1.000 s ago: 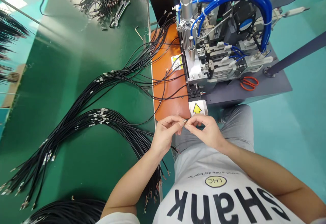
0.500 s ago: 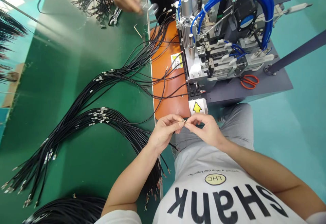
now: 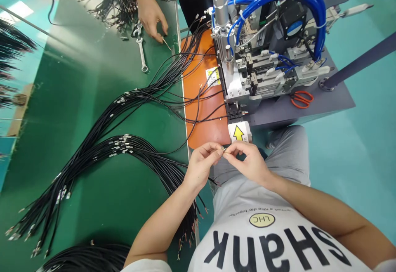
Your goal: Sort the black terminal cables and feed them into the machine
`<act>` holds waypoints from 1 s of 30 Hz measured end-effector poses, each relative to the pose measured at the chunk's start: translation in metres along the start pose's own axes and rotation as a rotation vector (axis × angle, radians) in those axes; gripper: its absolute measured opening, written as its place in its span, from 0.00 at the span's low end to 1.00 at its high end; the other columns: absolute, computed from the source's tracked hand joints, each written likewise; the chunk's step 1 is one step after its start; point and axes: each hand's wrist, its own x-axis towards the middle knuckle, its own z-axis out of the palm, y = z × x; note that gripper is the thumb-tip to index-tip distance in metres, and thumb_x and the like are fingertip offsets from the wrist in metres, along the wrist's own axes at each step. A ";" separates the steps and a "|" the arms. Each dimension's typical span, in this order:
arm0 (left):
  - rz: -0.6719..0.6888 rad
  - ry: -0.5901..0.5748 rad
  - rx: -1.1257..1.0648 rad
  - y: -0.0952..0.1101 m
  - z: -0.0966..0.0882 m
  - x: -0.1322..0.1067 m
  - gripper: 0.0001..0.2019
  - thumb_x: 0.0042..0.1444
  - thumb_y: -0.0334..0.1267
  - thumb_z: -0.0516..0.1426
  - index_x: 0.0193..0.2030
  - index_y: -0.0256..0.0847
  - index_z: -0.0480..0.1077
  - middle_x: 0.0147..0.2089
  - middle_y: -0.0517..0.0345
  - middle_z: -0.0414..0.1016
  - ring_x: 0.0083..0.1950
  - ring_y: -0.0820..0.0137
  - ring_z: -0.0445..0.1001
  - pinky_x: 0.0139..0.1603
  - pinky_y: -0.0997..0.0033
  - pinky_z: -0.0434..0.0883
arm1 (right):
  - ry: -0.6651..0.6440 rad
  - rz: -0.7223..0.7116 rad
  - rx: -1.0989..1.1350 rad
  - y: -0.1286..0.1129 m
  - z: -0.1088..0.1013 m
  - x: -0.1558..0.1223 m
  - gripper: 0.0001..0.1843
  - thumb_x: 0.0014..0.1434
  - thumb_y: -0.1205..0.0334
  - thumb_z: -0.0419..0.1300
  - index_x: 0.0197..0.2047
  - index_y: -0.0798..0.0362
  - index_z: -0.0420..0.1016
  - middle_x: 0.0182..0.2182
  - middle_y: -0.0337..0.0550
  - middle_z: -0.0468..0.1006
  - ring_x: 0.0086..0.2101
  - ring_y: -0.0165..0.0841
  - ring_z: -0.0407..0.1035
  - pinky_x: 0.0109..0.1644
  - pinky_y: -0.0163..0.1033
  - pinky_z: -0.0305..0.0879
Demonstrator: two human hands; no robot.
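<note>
Your left hand (image 3: 201,166) and right hand (image 3: 249,162) are together at 12 o'clock, fingertips meeting on a small metal-tipped wire end (image 3: 224,150), pinched between both hands just in front of a white sticker with a yellow arrow (image 3: 239,133). What the tip looks like up close is too small to tell.

The one clear change is at 11 o'clock: a co-worker's hand (image 3: 150,16) has come down onto the green bench (image 3: 93,78), its fingertips now at a small L-shaped hex key (image 3: 167,44) that lay untouched a moment ago. Your own pinch looks no different, and nobody's hand is on the machine.

Counting around you: two hands of yours, one of the co-worker's in full view, and one open-end spanner (image 3: 142,55) near that hand. Four bundles of black cable lie on the bench, from 9 to 11 o'clock — the strands are too many to count. At 1 o'clock stands one wire-processing machine (image 3: 238,65) with one cooling fan (image 3: 292,24), and at 2 o'clock lies one pair of red-handled scissors (image 3: 302,99).
</note>
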 end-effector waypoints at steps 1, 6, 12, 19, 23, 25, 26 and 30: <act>0.017 0.004 0.031 -0.001 0.001 -0.001 0.08 0.55 0.39 0.67 0.36 0.37 0.76 0.32 0.62 0.71 0.29 0.80 0.62 0.32 0.77 0.59 | -0.004 0.002 -0.011 0.001 -0.002 0.000 0.03 0.61 0.65 0.64 0.34 0.50 0.77 0.31 0.35 0.79 0.32 0.29 0.70 0.38 0.36 0.64; 0.070 -0.017 0.164 -0.004 0.006 -0.002 0.10 0.57 0.42 0.65 0.37 0.37 0.73 0.36 0.59 0.72 0.37 0.76 0.67 0.40 0.76 0.65 | -0.011 -0.002 -0.027 0.002 -0.014 -0.001 0.02 0.62 0.62 0.64 0.37 0.49 0.77 0.32 0.35 0.79 0.33 0.30 0.71 0.40 0.36 0.66; 0.075 -0.074 0.281 -0.001 0.010 -0.005 0.11 0.58 0.43 0.64 0.38 0.36 0.72 0.33 0.60 0.70 0.33 0.76 0.65 0.36 0.76 0.64 | -0.019 -0.066 -0.096 -0.002 -0.021 -0.006 0.04 0.61 0.67 0.62 0.35 0.50 0.75 0.31 0.36 0.76 0.32 0.29 0.69 0.41 0.37 0.65; 0.056 -0.062 0.316 0.000 0.012 -0.004 0.11 0.59 0.43 0.63 0.37 0.36 0.72 0.33 0.60 0.70 0.34 0.76 0.65 0.36 0.76 0.63 | -0.006 0.006 -0.025 0.004 -0.021 -0.009 0.03 0.62 0.64 0.62 0.36 0.50 0.77 0.32 0.37 0.78 0.32 0.30 0.69 0.38 0.37 0.65; 0.056 -0.047 0.312 0.000 0.013 -0.004 0.11 0.59 0.43 0.63 0.37 0.36 0.72 0.33 0.60 0.71 0.34 0.76 0.65 0.36 0.76 0.63 | 0.001 0.004 0.005 0.005 -0.019 -0.007 0.02 0.61 0.64 0.63 0.35 0.50 0.77 0.31 0.38 0.79 0.32 0.31 0.70 0.39 0.37 0.66; 0.059 -0.044 0.306 0.000 0.013 -0.005 0.11 0.59 0.43 0.63 0.37 0.36 0.73 0.34 0.59 0.71 0.34 0.75 0.66 0.36 0.76 0.64 | 0.001 -0.001 0.014 0.004 -0.019 -0.006 0.03 0.61 0.64 0.63 0.35 0.50 0.77 0.31 0.37 0.79 0.33 0.30 0.71 0.39 0.37 0.67; 0.059 -0.046 0.304 0.001 0.012 -0.005 0.11 0.59 0.43 0.63 0.37 0.36 0.73 0.34 0.59 0.71 0.35 0.75 0.66 0.37 0.76 0.64 | 0.002 -0.003 0.018 0.004 -0.018 -0.007 0.03 0.61 0.65 0.63 0.35 0.50 0.77 0.31 0.37 0.79 0.33 0.30 0.71 0.39 0.36 0.67; 0.052 -0.043 0.299 0.002 0.011 -0.006 0.11 0.59 0.44 0.63 0.38 0.37 0.73 0.35 0.58 0.72 0.36 0.75 0.66 0.37 0.76 0.64 | 0.016 -0.008 0.017 0.003 -0.018 -0.008 0.03 0.61 0.64 0.63 0.35 0.50 0.77 0.31 0.37 0.79 0.32 0.30 0.70 0.39 0.36 0.67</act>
